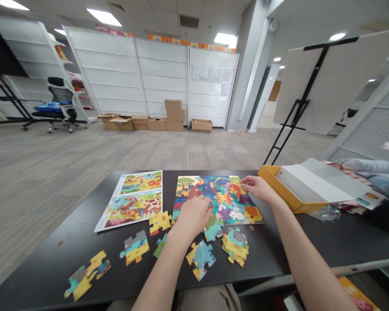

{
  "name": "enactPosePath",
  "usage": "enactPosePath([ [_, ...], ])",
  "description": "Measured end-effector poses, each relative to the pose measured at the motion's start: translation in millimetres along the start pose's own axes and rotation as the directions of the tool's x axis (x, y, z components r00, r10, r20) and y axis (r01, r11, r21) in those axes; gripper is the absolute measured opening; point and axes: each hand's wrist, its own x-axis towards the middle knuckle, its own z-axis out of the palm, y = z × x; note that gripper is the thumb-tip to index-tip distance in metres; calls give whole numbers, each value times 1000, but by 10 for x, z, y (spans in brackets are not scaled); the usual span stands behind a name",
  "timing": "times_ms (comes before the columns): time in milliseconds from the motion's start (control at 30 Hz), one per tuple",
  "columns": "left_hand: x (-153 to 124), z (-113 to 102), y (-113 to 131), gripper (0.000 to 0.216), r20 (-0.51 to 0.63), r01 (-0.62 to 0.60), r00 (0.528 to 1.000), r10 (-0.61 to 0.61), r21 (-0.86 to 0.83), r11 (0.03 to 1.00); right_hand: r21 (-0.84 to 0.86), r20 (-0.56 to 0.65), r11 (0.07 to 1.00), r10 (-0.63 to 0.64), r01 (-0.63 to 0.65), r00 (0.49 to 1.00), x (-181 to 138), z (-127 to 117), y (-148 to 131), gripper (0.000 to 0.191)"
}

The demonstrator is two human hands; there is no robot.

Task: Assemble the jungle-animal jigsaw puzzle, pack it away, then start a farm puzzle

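A colourful jigsaw puzzle (220,194) lies partly assembled on a black table (52,268). My left hand (194,214) rests on its lower left part with fingers curled down, pressing on the pieces. My right hand (257,188) lies at the puzzle's right edge, fingers bent and touching the pieces there. Loose puzzle pieces lie in front: a yellow one (160,221), a blue-yellow one (201,257), a stack (236,246), one (135,248) further left and one (87,274) near the table's front left.
A printed reference sheet (134,198) lies left of the puzzle. An open yellow box with a grey lid (307,183) sits at the right. Behind are an easel board (327,77), cardboard boxes (175,114), an office chair (56,108) and white shelving.
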Motion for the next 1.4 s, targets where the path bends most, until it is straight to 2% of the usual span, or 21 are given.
enactPosePath([
  [100,76,50,55,21,32,-70,997,69,22,997,17,69,999,47,-48,997,-7,5,14,21],
  [233,122,134,68,26,33,-119,993,117,62,991,-40,137,995,96,-91,986,-37,1,-53,20],
  [433,119,189,45,31,16,-163,987,163,43,986,-95,211,993,83,-64,974,-69,34,-173,22],
  [667,97,196,66,32,5,-211,977,211,15,977,-118,101,986,127,-114,987,-63,-65,-77,23],
  [800,97,210,57,32,5,-199,980,199,36,979,-156,137,984,104,-82,985,-83,10,-158,22],
  [1067,70,138,-12,30,16,-133,991,132,81,988,-129,215,990,83,-56,973,-133,256,-286,28],
  [1200,38,134,-45,29,5,-121,993,121,70,990,-213,181,977,41,-1,983,-124,320,-281,30],
  [1400,37,156,-53,29,16,-119,993,118,53,991,-374,111,919,-90,126,990,-128,361,-274,30],
])
